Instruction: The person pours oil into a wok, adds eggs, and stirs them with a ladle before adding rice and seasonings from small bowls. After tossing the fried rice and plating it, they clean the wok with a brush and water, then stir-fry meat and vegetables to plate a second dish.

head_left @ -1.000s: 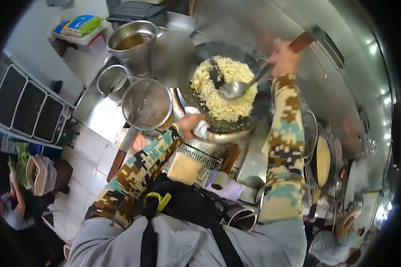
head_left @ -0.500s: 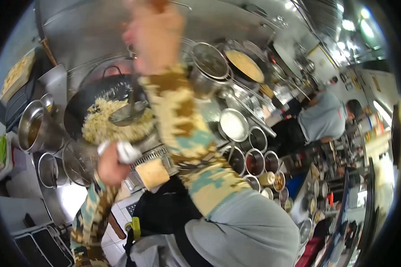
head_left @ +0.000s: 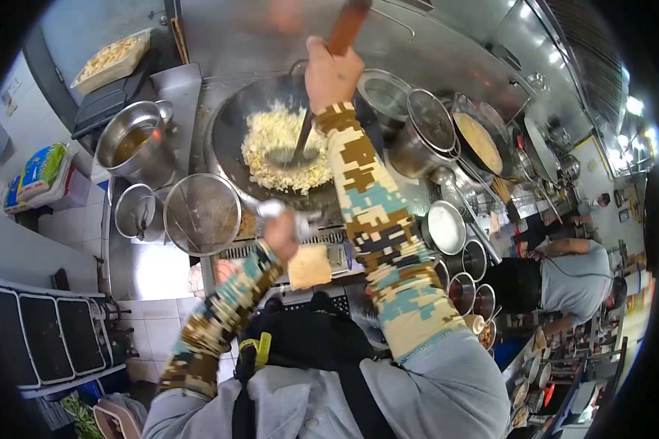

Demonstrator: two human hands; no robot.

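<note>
A large black wok (head_left: 231, 132) sits on the stove, holding what looks like egg fried rice (head_left: 271, 135). My right hand (head_left: 334, 77) is wrapped round the wooden handle of a wok ladle (head_left: 304, 132), raised above the wok's far right side. The ladle's dark round head rests in the rice. At the wok's near rim, my left hand (head_left: 282, 233) is closed on a folded white cloth (head_left: 272, 209). The cloth hides the part of the rim under it. Just below that hand lies a tan square pad (head_left: 309, 265) at the stove's front edge.
Left of the wok stand a wire strainer (head_left: 202, 214), a steel pot of brown liquid (head_left: 135, 143) and a smaller pot (head_left: 138, 212). To the right are stacked strainers (head_left: 430, 121), a bowl of white contents (head_left: 445, 227) and several seasoning pots. A co-worker (head_left: 575, 278) stands farther right.
The head view has swung, so the wok appears farther right and more level. My right hand looks lower and sharper, with the ladle still in the rice. My left hand stays at the near rim.
</note>
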